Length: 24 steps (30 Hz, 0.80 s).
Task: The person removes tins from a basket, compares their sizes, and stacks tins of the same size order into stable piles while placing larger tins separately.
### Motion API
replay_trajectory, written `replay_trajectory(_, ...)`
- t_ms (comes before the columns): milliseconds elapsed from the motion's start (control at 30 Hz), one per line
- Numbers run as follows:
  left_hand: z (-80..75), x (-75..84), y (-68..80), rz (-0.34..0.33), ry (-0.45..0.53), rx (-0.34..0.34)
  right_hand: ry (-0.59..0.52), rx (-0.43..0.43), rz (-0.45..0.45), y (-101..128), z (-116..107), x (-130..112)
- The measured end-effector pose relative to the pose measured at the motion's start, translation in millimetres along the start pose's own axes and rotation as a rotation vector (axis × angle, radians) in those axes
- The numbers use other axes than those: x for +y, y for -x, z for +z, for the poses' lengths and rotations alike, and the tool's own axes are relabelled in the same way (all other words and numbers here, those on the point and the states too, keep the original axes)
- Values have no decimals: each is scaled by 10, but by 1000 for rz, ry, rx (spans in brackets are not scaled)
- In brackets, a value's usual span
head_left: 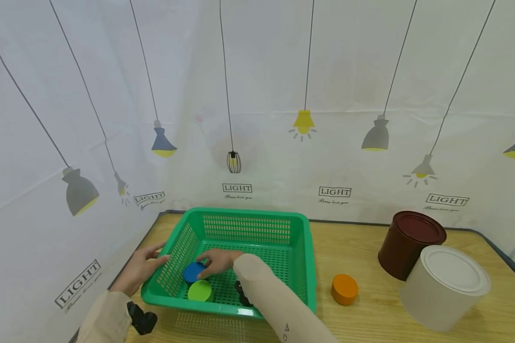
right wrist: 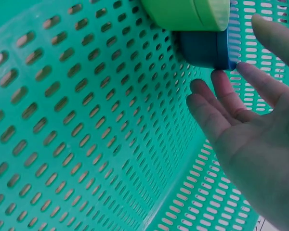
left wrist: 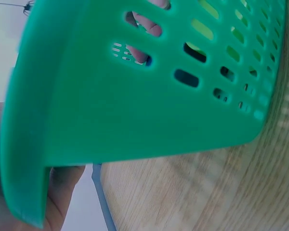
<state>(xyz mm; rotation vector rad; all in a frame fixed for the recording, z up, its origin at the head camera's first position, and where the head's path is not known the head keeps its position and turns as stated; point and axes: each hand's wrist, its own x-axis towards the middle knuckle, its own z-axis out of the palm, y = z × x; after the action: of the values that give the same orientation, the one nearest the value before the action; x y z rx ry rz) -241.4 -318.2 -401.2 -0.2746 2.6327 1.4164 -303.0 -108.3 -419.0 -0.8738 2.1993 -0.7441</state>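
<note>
My right hand [head_left: 219,261] reaches down into a green plastic basket [head_left: 311,257], over a round blue block [head_left: 193,270]. In the right wrist view, its fingertips [right wrist: 241,67] come right up to the edge of the blue block [right wrist: 204,50], while the thumb stands spread away. A round lime-green block [head_left: 200,291] lies close beside the blue one on the basket floor. At the basket's left side my left hand [head_left: 139,267] holds the rim, the thumb over it and the fingers outside. The rim hides part of this hand in the left wrist view.
An orange round block [head_left: 345,289] lies on the wooden table [head_left: 343,243] right of the basket. Farther right, a dark red-brown tin [head_left: 395,247] stands behind a white lidded tin [head_left: 433,300]. A white cloth printed with lamps hangs at the back and left.
</note>
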Motion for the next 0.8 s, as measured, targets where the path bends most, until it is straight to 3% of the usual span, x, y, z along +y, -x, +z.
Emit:
replay_trajectory(233,16,9,19,4,10,-4,90,27,-8,-7,21,-43)
replay_trajectory(800,-4,15,15,3,0,-15,57,12,4,0,26,9)
